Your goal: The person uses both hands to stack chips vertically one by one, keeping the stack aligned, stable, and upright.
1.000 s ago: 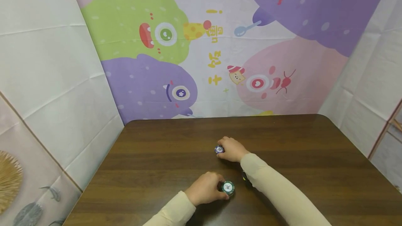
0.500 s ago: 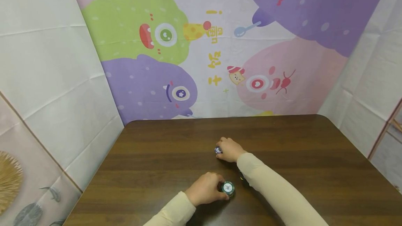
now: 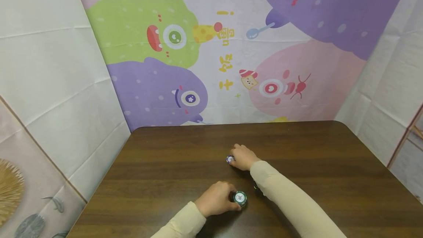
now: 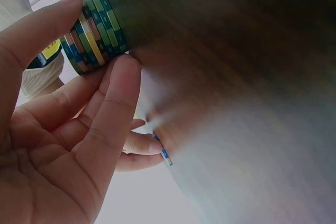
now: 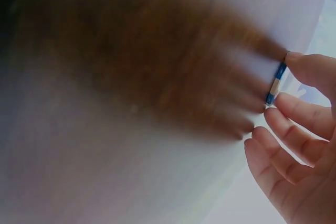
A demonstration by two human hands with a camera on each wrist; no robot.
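Observation:
My left hand (image 3: 216, 199) grips a stack of green poker chips (image 3: 240, 198) by its sides, near the front of the table; the top chip reads 20. In the left wrist view, thumb and fingers bracket several stacked chips (image 4: 94, 35), and one yellowish band shows among the green edges. Farther back on the table, my right hand (image 3: 243, 157) pinches a blue-and-white poker chip (image 3: 229, 159). Seen edge-on in the right wrist view, this chip (image 5: 276, 84) lies flat on the tabletop between thumb and index finger. The fingers partly cover it in the head view.
Both chips and hands are on a brown wooden table (image 3: 158, 168) with rounded far corners. Behind it hangs a cartoon-printed cloth (image 3: 228, 109), and pale sheets (image 3: 82, 83) flank it on both sides. My right forearm (image 3: 290, 201) crosses the right front of the table.
My right hand has shifted slightly left, and the blue chip has moved a little nearer to me, with more of it covered by the fingers. My left hand and its stack stay put.

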